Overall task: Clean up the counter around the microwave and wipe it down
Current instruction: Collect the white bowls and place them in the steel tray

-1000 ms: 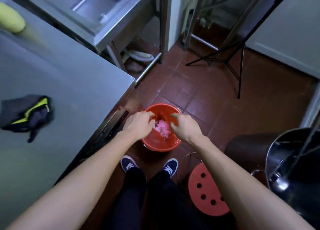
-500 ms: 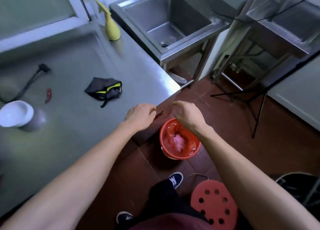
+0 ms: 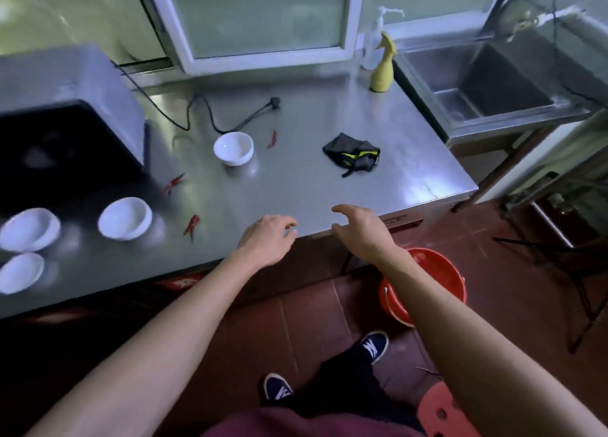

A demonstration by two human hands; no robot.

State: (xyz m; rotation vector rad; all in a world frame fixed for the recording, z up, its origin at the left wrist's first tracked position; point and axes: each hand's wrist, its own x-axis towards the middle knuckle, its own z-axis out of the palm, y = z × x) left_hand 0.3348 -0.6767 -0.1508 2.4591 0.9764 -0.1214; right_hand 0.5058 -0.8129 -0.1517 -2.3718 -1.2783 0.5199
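Half a second ago both hands hung over the red bucket (image 3: 434,282) at the desk's corner; now they are raised to the front edge of the steel desk (image 3: 312,186), and the view has lifted to take in the whole top. The left hand (image 3: 266,239) hovers at the edge with its fingers (image 3: 289,227) loosely curled and holding nothing. The right hand (image 3: 362,227) reaches forward just beside it, fingers relaxed and slightly bent, also empty. The bucket sits on the red-tiled floor, below and behind the right forearm, partly hidden by it.

Newly in view is the microwave (image 3: 65,114) at the desk's left, its dark door facing the person, with its black cord (image 3: 210,120) trailing across the top. Four white bowls now show: one near the cord (image 3: 233,148), one further forward (image 3: 125,217), and two at the left edge (image 3: 29,229) (image 3: 21,272). Red chillies lie scattered among them: one beside the far bowl (image 3: 272,139), one by the microwave (image 3: 174,183), one near the front (image 3: 192,224). The black-and-yellow cloth (image 3: 352,153) lies crumpled right of centre, well apart from both hands. A yellow spray bottle (image 3: 383,66) stands at the back right corner next to the sink (image 3: 493,78).

No writing or brand can be read; motion blur softens everything.
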